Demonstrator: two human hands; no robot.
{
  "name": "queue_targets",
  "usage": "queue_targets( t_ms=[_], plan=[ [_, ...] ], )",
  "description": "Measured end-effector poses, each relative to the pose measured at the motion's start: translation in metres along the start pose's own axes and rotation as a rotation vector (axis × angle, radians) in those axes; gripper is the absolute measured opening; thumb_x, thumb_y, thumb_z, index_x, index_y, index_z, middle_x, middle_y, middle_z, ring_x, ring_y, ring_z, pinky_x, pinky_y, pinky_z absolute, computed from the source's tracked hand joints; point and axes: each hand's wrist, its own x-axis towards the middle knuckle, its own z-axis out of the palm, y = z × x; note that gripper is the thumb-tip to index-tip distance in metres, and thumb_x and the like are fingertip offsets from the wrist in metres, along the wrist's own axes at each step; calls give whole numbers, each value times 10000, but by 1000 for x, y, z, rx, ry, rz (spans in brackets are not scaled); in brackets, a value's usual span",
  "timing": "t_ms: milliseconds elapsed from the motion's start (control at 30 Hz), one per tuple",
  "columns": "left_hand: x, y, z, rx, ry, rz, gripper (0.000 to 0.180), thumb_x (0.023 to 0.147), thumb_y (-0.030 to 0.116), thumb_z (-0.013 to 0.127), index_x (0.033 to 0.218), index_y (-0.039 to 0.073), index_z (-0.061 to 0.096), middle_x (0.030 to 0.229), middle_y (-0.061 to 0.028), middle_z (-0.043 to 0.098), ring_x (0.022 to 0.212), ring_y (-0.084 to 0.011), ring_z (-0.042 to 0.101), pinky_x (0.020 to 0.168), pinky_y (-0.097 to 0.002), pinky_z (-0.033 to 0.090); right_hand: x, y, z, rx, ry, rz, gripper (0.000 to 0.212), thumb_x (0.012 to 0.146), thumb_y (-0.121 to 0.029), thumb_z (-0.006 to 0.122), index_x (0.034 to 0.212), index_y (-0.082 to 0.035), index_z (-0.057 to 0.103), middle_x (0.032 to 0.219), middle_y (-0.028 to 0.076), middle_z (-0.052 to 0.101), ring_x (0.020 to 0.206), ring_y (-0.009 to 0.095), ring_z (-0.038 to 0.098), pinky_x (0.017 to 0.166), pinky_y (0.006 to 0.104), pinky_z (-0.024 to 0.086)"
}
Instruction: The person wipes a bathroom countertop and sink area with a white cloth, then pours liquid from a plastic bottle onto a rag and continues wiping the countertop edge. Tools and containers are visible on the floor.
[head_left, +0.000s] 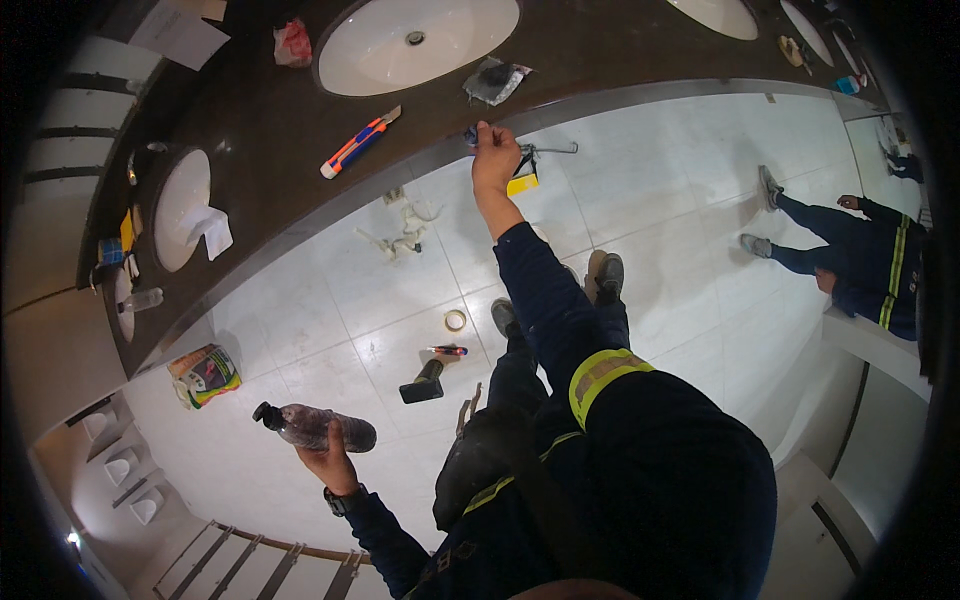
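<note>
My left hand (328, 462) is wrapped round a clear plastic bottle (312, 427) with a black top, held tilted over the floor at the lower left. Greyish contents show through its wall. At the front edge of the dark countertop (270, 130), my right hand (496, 158) pinches a small dark-blue thing (471, 135), too small to name. Just beyond it on the counter lies a crumpled silver and black packet (494, 82). An orange and blue utility knife (358, 143), its blade out, lies left of that hand.
White basins (375, 60) are set in the counter, with a red and white crumpled wrapper (292, 44) near one. On the floor are a tape roll (455, 320), another cutter (448, 350), a caulking gun (545, 150) and a filled bag (205, 375). Another person (850, 240) sits at right.
</note>
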Motion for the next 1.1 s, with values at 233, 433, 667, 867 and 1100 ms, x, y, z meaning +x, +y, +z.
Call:
queue_targets(
  t_ms=[233,433,667,867,1100],
  plan=[
    [-6,25,9,63,32,22,508,874,138,774,1276,-11,503,1117,-126,650,1012,-230,633,947,-378,505,22,-5,-21,-90,-10,-121,259,863,-206,774,830,26,663,702,99,660,625,165,576,601,329,460],
    [-16,53,43,144,-10,60,510,873,146,774,1275,-15,504,1136,-131,643,1029,-227,627,957,-378,497,96,-11,-66,-75,74,-103,257,867,-220,771,848,21,687,744,134,692,652,206,604,619,345,475],
    [-46,89,111,142,-34,68,498,863,118,777,1263,-15,512,1102,-126,654,991,-222,642,932,-366,512,209,-52,-146,-228,125,-276,245,893,-210,765,852,21,695,725,67,671,637,136,579,604,293,470],
    [-66,105,166,147,-123,38,490,861,54,757,1272,-13,499,1082,-124,662,991,-209,646,930,-364,517,261,-78,-187,-69,104,-215,243,894,-204,758,876,32,707,762,85,693,665,148,604,619,309,485],
    [-65,100,153,176,-115,39,508,860,34,750,1292,-6,486,1108,-118,652,1000,-207,649,941,-362,516,242,-81,-183,-12,-44,-134,218,932,-171,719,916,42,679,828,69,684,710,117,625,646,279,559]
  ],
)
